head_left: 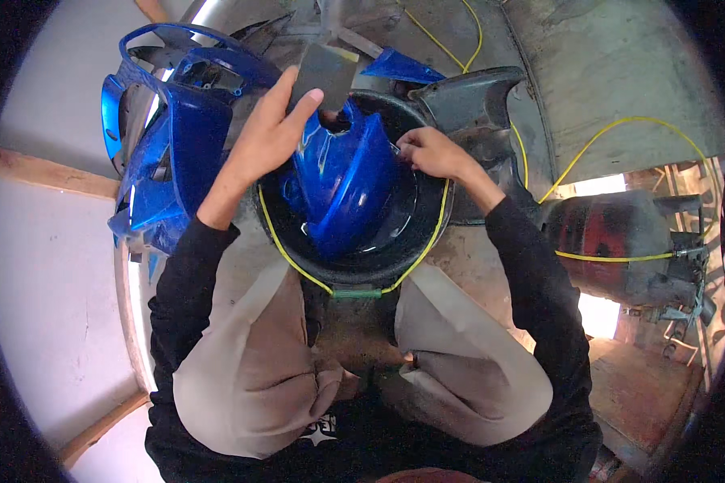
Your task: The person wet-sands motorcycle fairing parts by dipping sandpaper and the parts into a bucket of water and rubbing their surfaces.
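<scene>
We see the blue panel (346, 181) in the black bucket (354, 274), long axis toward the near rim, left hand (272, 133) nearer, clamped on a grey pad (328, 76), right hand (437, 153) curled, its hold unclear.

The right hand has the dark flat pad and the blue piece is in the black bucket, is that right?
No: in the head view, the left hand holds the dark flat pad, not the right hand. The blue piece is in the black bucket.

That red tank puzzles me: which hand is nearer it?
Right. The right hand is left of the red tank; the left hand, holding the grey pad, is farther left.
</scene>
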Demonstrator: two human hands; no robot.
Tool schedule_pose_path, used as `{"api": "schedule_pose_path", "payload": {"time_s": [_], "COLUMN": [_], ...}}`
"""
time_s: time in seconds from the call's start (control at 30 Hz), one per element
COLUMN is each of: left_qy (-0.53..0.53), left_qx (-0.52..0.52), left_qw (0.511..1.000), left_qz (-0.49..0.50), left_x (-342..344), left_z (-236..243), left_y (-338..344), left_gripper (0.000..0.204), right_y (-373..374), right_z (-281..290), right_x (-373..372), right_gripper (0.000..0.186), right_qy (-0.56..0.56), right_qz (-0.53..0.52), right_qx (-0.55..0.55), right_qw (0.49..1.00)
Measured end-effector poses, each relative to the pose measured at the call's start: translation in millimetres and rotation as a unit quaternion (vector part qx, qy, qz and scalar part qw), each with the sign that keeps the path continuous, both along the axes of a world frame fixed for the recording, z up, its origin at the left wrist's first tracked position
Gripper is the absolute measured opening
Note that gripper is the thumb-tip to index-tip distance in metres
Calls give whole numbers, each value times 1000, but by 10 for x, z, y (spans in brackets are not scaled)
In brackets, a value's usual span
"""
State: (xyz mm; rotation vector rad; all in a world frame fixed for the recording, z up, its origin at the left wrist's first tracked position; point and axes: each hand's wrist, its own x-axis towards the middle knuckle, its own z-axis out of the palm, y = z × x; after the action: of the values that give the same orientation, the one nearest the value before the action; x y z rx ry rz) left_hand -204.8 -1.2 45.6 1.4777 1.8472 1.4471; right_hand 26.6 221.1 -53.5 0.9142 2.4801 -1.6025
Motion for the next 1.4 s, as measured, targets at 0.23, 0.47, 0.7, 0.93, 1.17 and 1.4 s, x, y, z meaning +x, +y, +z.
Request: {"api": "schedule_pose_path", "payload": {"time_s": [0.23, 0.47, 0.7, 0.93, 1.17, 1.4], "left_qy": [-81, -48, 42, 7, 6, -29], "left_qx": [37, 109, 105, 163, 151, 124], "left_qw": [996, 993, 992, 981, 987, 991], "left_qz": [29, -25, 61, 109, 52, 43], "left_x": [239, 120, -203, -223, 298, 413], "left_z": [22, 338, 637, 485, 129, 1], "left_y": [-293, 234, -218, -169, 134, 226], "left_gripper": [13, 20, 27, 23, 23, 25], "right_y": [56, 686, 39, -358, -571, -700], "right_z": [-361, -1353, -768, -195, -538, -429], "right_x": [-431, -208, -470, -305, -337, -206], "right_gripper": [43, 48, 40, 54, 67, 58], "right_qy": [-119, -88, -254, -340, -369, -346], "right_qz": [75, 153, 305, 344, 410, 220], "right_qx": [180, 188, 255, 208, 169, -336], "right_qw": [974, 966, 882, 850, 817, 848]}}
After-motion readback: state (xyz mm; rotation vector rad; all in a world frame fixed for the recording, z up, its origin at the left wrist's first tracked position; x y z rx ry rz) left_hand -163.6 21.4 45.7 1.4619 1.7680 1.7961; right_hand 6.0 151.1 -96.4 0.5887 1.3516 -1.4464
